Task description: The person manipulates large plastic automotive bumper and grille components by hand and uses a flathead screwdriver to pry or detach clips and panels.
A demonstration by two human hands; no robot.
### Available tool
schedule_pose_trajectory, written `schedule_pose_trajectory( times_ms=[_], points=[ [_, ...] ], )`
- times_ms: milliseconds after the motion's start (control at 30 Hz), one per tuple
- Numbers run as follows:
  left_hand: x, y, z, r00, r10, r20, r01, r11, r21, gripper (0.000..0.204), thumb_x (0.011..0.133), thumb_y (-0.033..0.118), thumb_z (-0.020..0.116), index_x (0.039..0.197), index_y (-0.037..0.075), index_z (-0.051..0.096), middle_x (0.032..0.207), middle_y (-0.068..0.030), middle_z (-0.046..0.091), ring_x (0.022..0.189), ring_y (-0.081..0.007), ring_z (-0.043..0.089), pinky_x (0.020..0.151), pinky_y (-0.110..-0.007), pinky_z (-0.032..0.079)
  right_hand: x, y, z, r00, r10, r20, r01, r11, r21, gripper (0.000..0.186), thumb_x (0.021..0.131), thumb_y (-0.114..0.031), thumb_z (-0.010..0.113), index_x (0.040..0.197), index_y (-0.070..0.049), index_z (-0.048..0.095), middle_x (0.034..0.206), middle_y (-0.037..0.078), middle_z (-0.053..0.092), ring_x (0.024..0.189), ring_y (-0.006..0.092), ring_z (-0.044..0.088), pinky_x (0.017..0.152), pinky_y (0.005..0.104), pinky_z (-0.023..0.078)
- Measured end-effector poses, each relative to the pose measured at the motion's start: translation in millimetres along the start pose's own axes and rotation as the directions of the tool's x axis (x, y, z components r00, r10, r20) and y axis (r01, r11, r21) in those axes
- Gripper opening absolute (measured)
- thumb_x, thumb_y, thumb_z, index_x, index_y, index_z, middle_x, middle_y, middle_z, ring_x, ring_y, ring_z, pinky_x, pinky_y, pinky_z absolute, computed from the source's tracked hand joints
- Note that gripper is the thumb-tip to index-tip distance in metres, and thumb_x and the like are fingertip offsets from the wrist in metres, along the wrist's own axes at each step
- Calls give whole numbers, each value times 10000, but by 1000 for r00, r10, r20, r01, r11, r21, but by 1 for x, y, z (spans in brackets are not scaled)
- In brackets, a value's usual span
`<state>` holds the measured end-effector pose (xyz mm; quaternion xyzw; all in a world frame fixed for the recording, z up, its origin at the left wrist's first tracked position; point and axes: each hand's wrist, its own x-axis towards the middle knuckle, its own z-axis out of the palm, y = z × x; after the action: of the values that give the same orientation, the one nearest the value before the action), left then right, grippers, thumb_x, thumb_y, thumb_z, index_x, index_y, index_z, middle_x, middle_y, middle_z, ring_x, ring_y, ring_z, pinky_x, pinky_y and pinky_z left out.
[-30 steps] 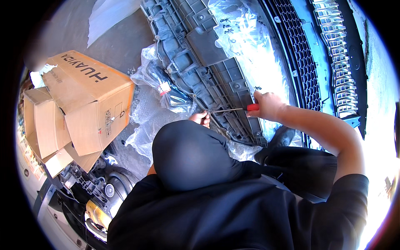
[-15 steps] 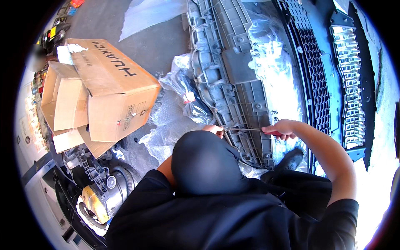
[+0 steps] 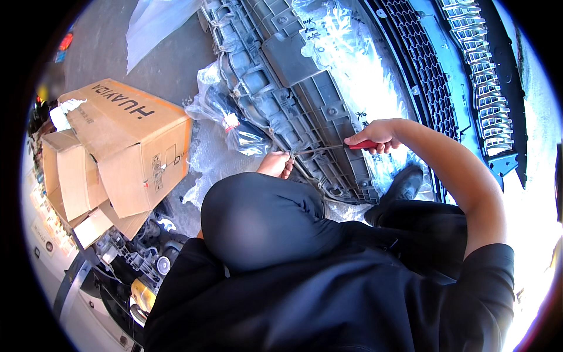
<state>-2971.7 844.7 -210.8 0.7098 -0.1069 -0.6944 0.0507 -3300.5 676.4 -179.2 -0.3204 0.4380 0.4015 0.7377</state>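
Observation:
My right hand [image 3: 380, 136] is closed around the red handle of a screwdriver [image 3: 365, 144]. Its thin metal shaft runs left across a long grey plastic car part [image 3: 321, 97] with ribs and sockets along its edge. At that part's left edge, by the tip of the shaft, my left hand [image 3: 275, 164] has its fingers curled together. Whatever they grip is too small or hidden to make out. The black-clothed knee [image 3: 258, 217] comes up just below my left hand.
An opened cardboard box [image 3: 132, 146] stands left, above machine parts [image 3: 126, 252]. Clear plastic bagging [image 3: 220, 111] lies beside the grey part. To the right are plastic wrap [image 3: 352, 64], a black honeycomb grille [image 3: 419, 53] and a chrome-patterned grille [image 3: 478, 70]. My shoe [image 3: 406, 183] rests nearby.
The whole view has shifted and turned, so the box and grey part sit further left. Both hands remain at the grey part, and more of the screwdriver's red handle shows.

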Motion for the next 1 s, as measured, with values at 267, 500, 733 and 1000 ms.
schedule_pose_trajectory(
  times_ms=[267,500,733,1000],
  points=[
    [6,-22,15,991,90,-100,-119,934,-336,302,1042,275,497,814,81,537,543,5,426,395,-100,367,375,-279,287,23,15,-1,986,45,158,-65,990,128,663,834,-743,652,615,-143,473,535,-41,452,399,46,332,404,226,191],
    [13,-33,24,955,178,-236,-256,898,-358,314,1032,270,499,804,58,535,505,-17,409,353,-121,349,349,-311,309,18,13,5,995,49,87,-58,994,95,700,819,-794,613,595,-147,468,523,-41,430,410,56,331,427,236,203],
    [17,-39,32,920,220,-324,-336,868,-365,315,1026,256,524,828,20,589,539,-13,443,353,-114,363,359,-320,402,-5,3,22,977,40,-211,-71,987,-141,705,818,-797,609,630,-119,555,577,12,492,472,124,440,466,293,303],
    [23,-40,38,903,201,-381,-344,868,-358,304,1015,269,521,833,40,600,640,-9,501,379,-121,379,383,-328,452,-21,-7,41,892,-187,-411,34,936,-351,629,815,-669,731,864,-44,684,763,107,653,720,214,644,690,356,502]
  ],
)
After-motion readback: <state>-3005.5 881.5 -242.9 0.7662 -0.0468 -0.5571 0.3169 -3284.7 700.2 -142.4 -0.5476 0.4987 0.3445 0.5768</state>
